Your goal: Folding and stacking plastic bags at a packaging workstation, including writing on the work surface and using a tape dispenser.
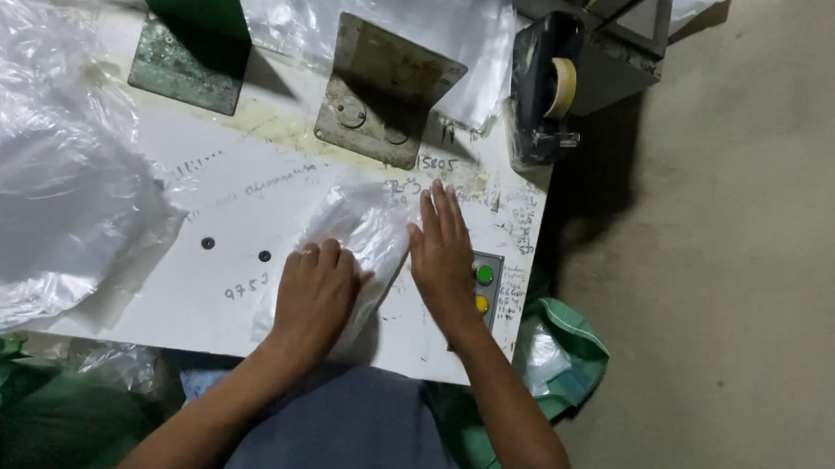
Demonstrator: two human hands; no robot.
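A small clear plastic bag (pixel 363 228) lies on the white worktable (pixel 241 201) in front of me. My left hand (pixel 313 296) rests knuckles-up on the bag's near end, fingers curled over it. Beside the bag on its right edge, my right hand (pixel 444 252) lies flat with fingers stretched out and together, palm on the table and touching the plastic.
Two metal angle brackets (pixel 190 38) (pixel 384 93) stand at the back of the table. A tape dispenser (pixel 545 86) sits at the far right corner. A button panel with green and yellow buttons (pixel 485 285) is under my right wrist. Loose clear plastic sheeting (pixel 34 185) covers the left. Green fabric (pixel 567 355) hangs below the table edge.
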